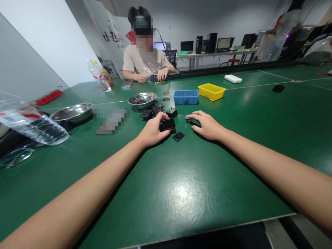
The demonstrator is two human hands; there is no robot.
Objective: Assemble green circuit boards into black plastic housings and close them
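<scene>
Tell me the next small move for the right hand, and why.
I'd probably secure the right hand's pinch on the small part: its fingertips are at the part, but whether they grip it is hard to tell. The left hand is occupied, holding the black box.

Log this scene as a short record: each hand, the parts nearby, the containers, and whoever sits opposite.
left hand: holds a black box-shaped part
right hand: fingers at a small piece; grip unclear
between hands, nearer the camera: flat black plate on the green table
beyond left hand: black parts
containers, left to right beyond the hands: metal bowl, blue tray, yellow tray
opposite: a person, hands on the table
</scene>
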